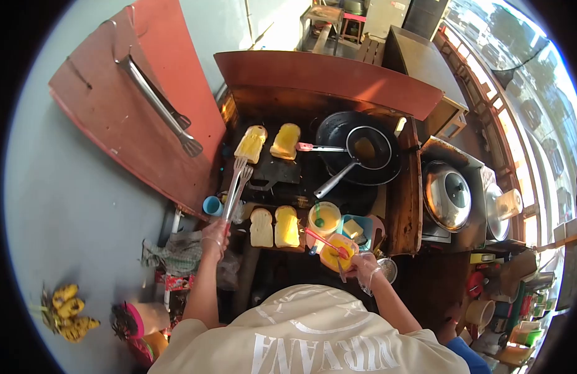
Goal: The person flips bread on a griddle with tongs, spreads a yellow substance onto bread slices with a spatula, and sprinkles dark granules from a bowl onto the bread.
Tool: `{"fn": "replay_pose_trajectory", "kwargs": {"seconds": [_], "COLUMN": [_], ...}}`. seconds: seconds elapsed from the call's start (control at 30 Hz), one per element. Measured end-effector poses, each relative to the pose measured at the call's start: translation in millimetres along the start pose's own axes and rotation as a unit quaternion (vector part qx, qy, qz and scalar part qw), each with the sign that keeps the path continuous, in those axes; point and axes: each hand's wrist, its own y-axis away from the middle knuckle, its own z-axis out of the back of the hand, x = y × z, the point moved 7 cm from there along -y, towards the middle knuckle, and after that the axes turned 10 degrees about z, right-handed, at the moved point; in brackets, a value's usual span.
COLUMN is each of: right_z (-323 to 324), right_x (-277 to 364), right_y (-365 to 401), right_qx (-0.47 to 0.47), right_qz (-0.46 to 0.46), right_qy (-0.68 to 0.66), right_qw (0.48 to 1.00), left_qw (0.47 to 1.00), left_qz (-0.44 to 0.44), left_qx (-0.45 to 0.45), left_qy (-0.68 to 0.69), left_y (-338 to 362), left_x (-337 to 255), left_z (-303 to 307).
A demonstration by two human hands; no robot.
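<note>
My left hand point(215, 241), in a clear plastic glove, is closed around metal tongs point(236, 190). Their tips reach the near edge of a yellow-topped bread slice point(251, 144) on the dark griddle point(276, 171). Beside that slice lies another yellow-coated bread slice point(285, 141). My gloved right hand point(365, 269) is closed by a tub of yellow spread point(336, 252), its fingers around a thin metal utensil point(342, 272) partly hidden there. A red-handled utensil point(326, 240) rests in the tub. Nearer me are a plain bread slice point(261, 228) and a yellow-spread slice point(286, 227).
A black wok point(338, 131) holds a smaller frying pan point(368, 149) at the back right. A tub of pale cream point(324, 217) and a blue container point(362, 225) stand by my right hand. A red panel point(326, 78) borders the stove; a lidded pot point(447, 196) stands right.
</note>
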Motion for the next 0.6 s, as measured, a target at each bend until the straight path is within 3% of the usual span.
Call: {"fn": "replay_pose_trajectory", "kwargs": {"seconds": [0.1,0.3,0.47,0.57,0.6], "right_z": [-18,-50,-63,-70,-71], "right_x": [5,11,9,9,9], "right_y": [-3,-7,-15,-19,-20], "right_qx": [-0.016,-0.051,-0.083,-0.08,-0.082], "right_qz": [0.016,0.008,0.001,0.006,0.002], "right_qy": [0.0,-0.025,-0.04,-0.039,-0.04], "right_qw": [1.0,0.998,0.996,0.996,0.996], "left_qw": [1.0,0.996,0.993,0.993,0.991], "left_qz": [0.011,-0.079,-0.1,-0.061,-0.089], "left_qx": [0.019,0.031,0.046,0.028,0.023], "left_qy": [0.017,-0.022,-0.035,-0.098,-0.092], "left_y": [-29,-115,-142,-123,-125], "left_x": [-13,-47,-95,-127,-130], "left_z": [-17,-45,-74,-76,-72]}}
